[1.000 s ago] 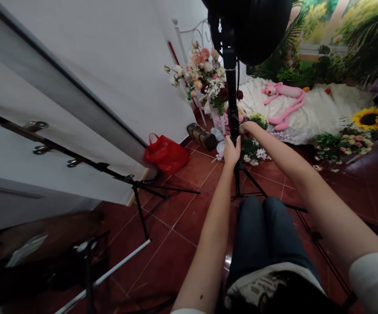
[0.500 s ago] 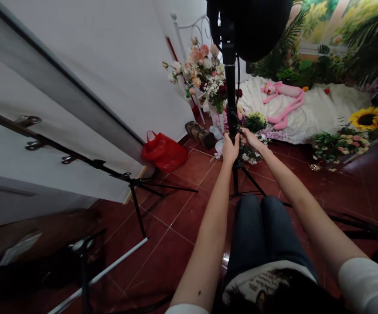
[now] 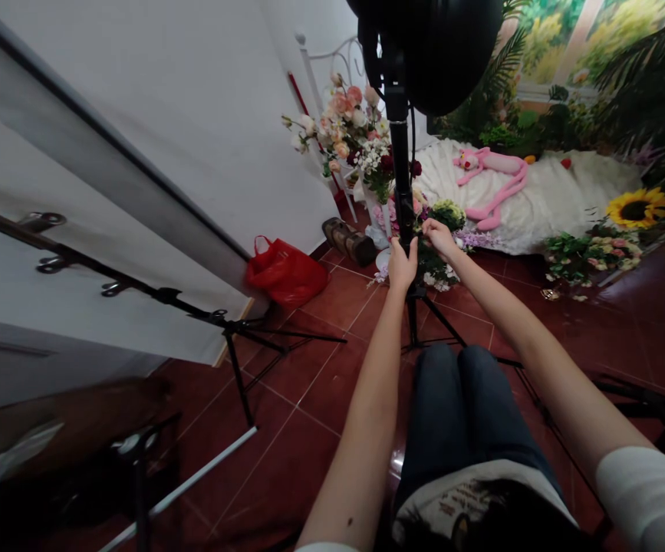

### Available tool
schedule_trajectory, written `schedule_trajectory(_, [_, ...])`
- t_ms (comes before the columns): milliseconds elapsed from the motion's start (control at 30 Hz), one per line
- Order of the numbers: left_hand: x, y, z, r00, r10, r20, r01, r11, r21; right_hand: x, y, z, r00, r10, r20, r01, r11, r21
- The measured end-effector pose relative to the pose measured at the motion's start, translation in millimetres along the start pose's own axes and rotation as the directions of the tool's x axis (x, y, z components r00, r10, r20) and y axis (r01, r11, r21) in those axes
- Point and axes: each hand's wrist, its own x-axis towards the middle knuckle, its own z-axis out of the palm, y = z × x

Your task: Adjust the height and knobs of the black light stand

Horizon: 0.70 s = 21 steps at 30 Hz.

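A black light stand (image 3: pixel 402 165) rises upright before me, with a large dark lamp head (image 3: pixel 450 54) on top. My left hand (image 3: pixel 402 264) is wrapped round the stand's pole, thumb pointing up. Just to the right of the pole, my right hand (image 3: pixel 439 238) is closed in a pinch beside the stand's collar. Whatever sits between its fingertips is too small to make out. Below my hands, the stand's thin legs spread over the floor in front of my knees.
Flowers (image 3: pixel 349 123) stand behind the pole. A pink plush toy (image 3: pixel 498 165) lies on white cloth (image 3: pixel 579 192), near a sunflower (image 3: pixel 638 207). At left are a red bag (image 3: pixel 289 272), a clamp-hung crossbar (image 3: pixel 79 257) and a white rod (image 3: pixel 205 477). More stand legs (image 3: pixel 637 399) cross at right.
The view has shifted slightly. My right hand has risen a little, and its fingers are more curled beside the pole. My left hand keeps its grip on the stand.
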Motion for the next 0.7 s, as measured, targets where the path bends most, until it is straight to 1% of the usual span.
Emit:
schedule_trajectory(67, [0,0,0.2,1.000,-0.001,0.004,0.001,1.000,0.000,-1,1,-1,0.997,-0.019,-0.073,0.017,1.000,-0.025])
schedule_trajectory(133, [0,-1,0.6,1.000,-0.001,0.004,0.001,1.000,-0.005,-4,1,-5,0.995,-0.064,-0.082,0.056,0.994,-0.099])
schedule_trajectory(233, [0,-2,2.1,1.000,0.009,-0.005,-0.010,1.000,-0.010,-14,-4,-9,0.980,-0.197,0.007,0.193,0.955,-0.225])
schedule_trajectory(333, [2,-5,4.6,1.000,0.029,-0.006,-0.029,1.000,0.004,-26,-13,-6,0.932,-0.359,0.058,0.353,0.854,-0.382])
schedule_trajectory(400, [3,-7,5.9,1.000,0.032,0.000,-0.032,0.999,0.022,-30,-18,1,0.902,-0.425,0.076,0.411,0.791,-0.454])
schedule_trajectory(433, [4,-7,6.2,1.000,0.027,0.005,-0.027,0.999,0.033,-31,-21,5,0.896,-0.436,0.087,0.424,0.779,-0.462])
schedule_trajectory(500, [5,-8,5.7,1.000,0.011,0.019,-0.013,0.998,0.060,-32,-24,15,0.899,-0.429,0.093,0.424,0.796,-0.433])
schedule_trajectory(533, [5,-8,4.9,1.000,0.007,0.028,-0.009,0.997,0.072,-32,-25,20,0.904,-0.421,0.069,0.411,0.815,-0.408])
schedule_trajectory(600, [4,-7,2.6,0.999,0.012,0.043,-0.016,0.996,0.086,-32,-28,29,0.912,-0.410,-0.021,0.377,0.857,-0.352])
schedule_trajectory(667, [3,-5,0.0,0.999,0.025,0.046,-0.029,0.995,0.092,-32,-33,34,0.909,-0.406,-0.100,0.362,0.884,-0.296])
schedule_trajectory(700, [2,-4,-1.1,0.999,0.030,0.040,-0.034,0.995,0.094,-31,-36,35,0.905,-0.409,-0.120,0.367,0.891,-0.269])
